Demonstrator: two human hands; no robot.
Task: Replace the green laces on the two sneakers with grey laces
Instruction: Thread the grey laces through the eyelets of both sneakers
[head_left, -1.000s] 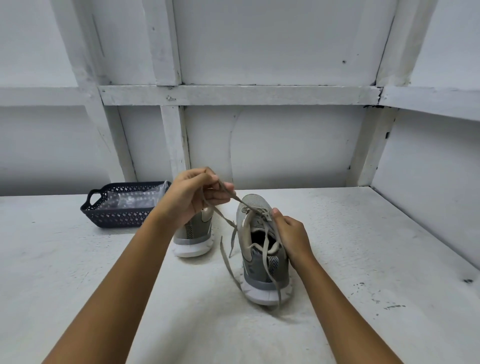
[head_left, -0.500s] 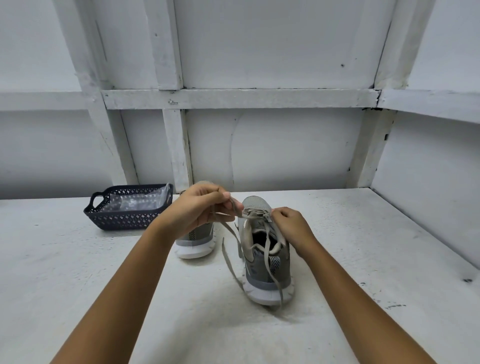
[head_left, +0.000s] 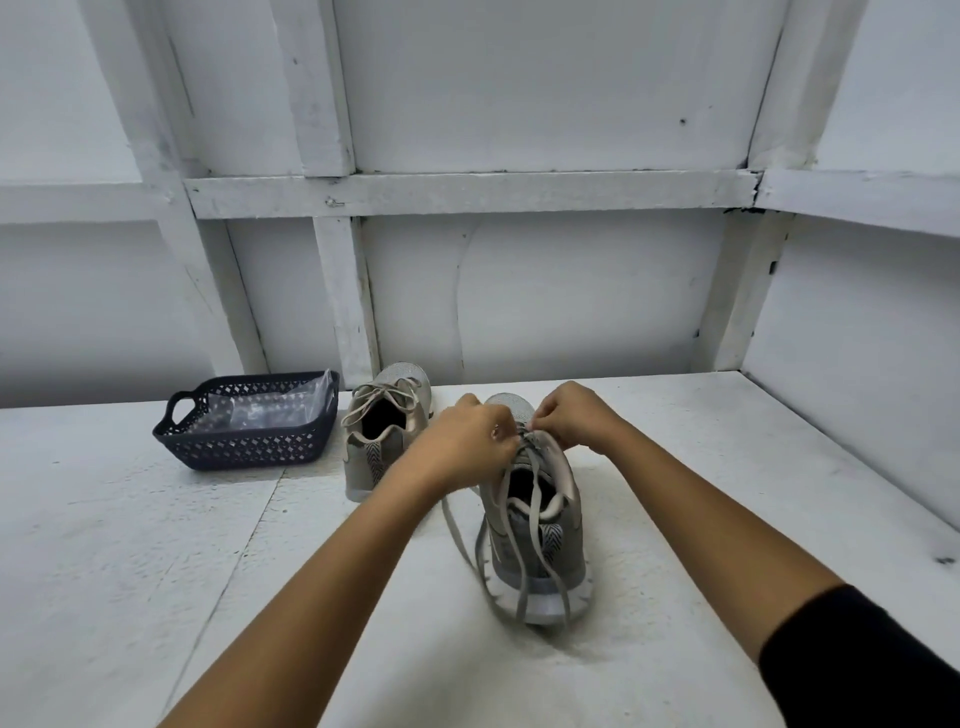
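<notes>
Fingers (head_left: 501, 432) of left hand (head_left: 467, 441) curled, pinching grey lace (head_left: 531, 525) at the top of the near sneaker (head_left: 550, 551). Right hand (head_left: 571, 421) does likewise from the other side, tips of both hands nearly meeting over the tongue. Both knuckles up, wrists level, forearms converging from the lower edge; black sleeve (head_left: 857, 660) on right arm

Count: 2 hands, 2 sneakers, 1 basket, 1 plastic bag

Two loose lace ends run back across the near sneaker's opening, over its heel and onto the counter (head_left: 156, 571). Near sneaker upright, heel toward camera. Far sneaker (head_left: 387, 431) to its left and further back, laced, apart from it

Dark perforated basket (head_left: 244, 447) left of far sneaker, holding clear plastic bag (head_left: 270, 410)

Counter white, rough-textured. Walls (head_left: 545, 291) white, with painted battens
</notes>
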